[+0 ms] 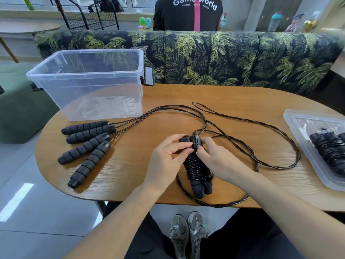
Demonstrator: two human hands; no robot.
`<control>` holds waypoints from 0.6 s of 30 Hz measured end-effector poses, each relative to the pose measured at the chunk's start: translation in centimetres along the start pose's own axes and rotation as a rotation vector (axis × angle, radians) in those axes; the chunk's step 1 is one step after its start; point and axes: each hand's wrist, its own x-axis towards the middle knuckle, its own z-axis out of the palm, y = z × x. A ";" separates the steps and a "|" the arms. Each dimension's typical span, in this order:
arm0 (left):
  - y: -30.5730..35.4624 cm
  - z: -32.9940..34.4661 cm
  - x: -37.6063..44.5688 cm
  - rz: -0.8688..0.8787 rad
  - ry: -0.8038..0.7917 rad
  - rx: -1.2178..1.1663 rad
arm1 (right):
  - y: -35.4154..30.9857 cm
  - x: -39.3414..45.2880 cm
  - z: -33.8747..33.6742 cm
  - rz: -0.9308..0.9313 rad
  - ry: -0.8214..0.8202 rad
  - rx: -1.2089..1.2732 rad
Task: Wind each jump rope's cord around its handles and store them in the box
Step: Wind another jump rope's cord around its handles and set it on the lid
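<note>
Head view, hands pinching ribbed foam handles

On the wooden table, both hands meet over a pair of black foam jump-rope handles held side by side, most of their length wrapped in tight coils of cord. The left hand pinches the cord at the top of the handles; the right hand curls around them from the other side. Loose cords loop across the table beyond and to the right of the hands. Left of the hands lie four unwound handles, fanned out, just in front of a clear plastic box. At the table's right edge, a clear lid carries a wound rope.
</note>
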 end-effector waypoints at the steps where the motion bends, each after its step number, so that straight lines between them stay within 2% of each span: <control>1: 0.0 0.1 0.0 0.000 -0.012 0.020 | -0.2 0.2 -0.1 0.005 -0.007 -0.055; 6: -0.3 0.2 0.1 0.037 -0.016 0.156 | -1.1 0.8 -0.9 0.010 -0.039 -0.179; 13: -0.3 0.2 -0.4 -0.082 -0.284 0.078 | -0.9 1.3 -0.8 0.087 -0.138 0.093; 18: -0.3 0.7 -0.5 -0.064 -0.234 0.045 | -1.0 1.5 -1.3 0.104 -0.161 0.091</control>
